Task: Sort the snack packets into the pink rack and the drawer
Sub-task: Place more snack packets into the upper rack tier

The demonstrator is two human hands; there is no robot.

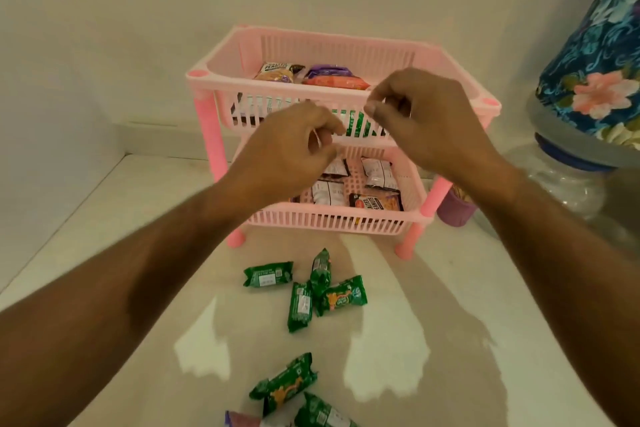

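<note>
A two-tier pink rack [198, 75] stands at the back of the white counter. Its top tier holds a peanut packet [277, 71], an orange packet [334, 80] and a green packet [356, 125] seen through the slats. Several black-and-white packets [377, 173] lie in the lower tier. My left hand [294, 149] and my right hand [426, 118] hover in front of the top tier, fingers curled, with nothing visible in them. Green packets [322, 288] lie loose on the counter, more green ones [284, 381] nearer me. No drawer is in view.
A tall container under a floral cloth [595, 73] stands at the right, with a clear jar [568, 184] below it and a purple cup [453, 210] beside the rack's leg. The wall is close behind. A purple packet [239, 419] peeks in at the bottom edge.
</note>
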